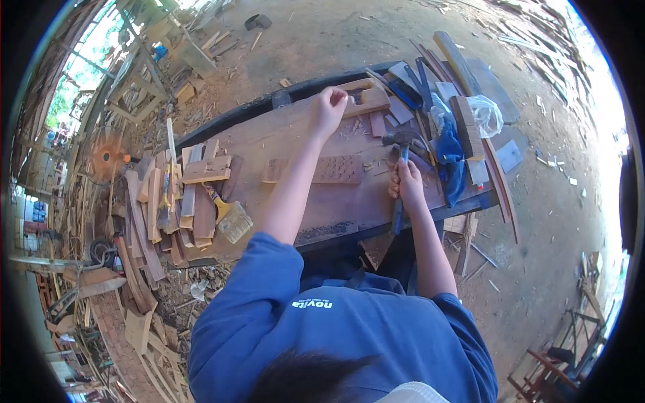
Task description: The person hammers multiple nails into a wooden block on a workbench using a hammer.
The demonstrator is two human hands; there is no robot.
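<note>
My right hand (408, 183) is wrapped round the handle of a claw hammer (401, 139), its head up and its handle pointing down towards me. My left hand (329, 107) is raised over the far part of the workbench (336, 211), fingers curled together in a pinch. What they hold, if anything, is too small to make out. Just right of the left hand lies a wooden block with a cut-out opening (377, 101). A flat board with rows of marks or holes (329, 170) lies across the middle of the bench, between my forearms.
Wood offcuts (154, 195) and a wide paintbrush (235, 221) crowd the bench's left end. On the right are a blue cloth (450, 158), a clear plastic bag (485, 115), a handsaw (424, 84) and long strips (500, 181). An orange fan (106, 156) stands left.
</note>
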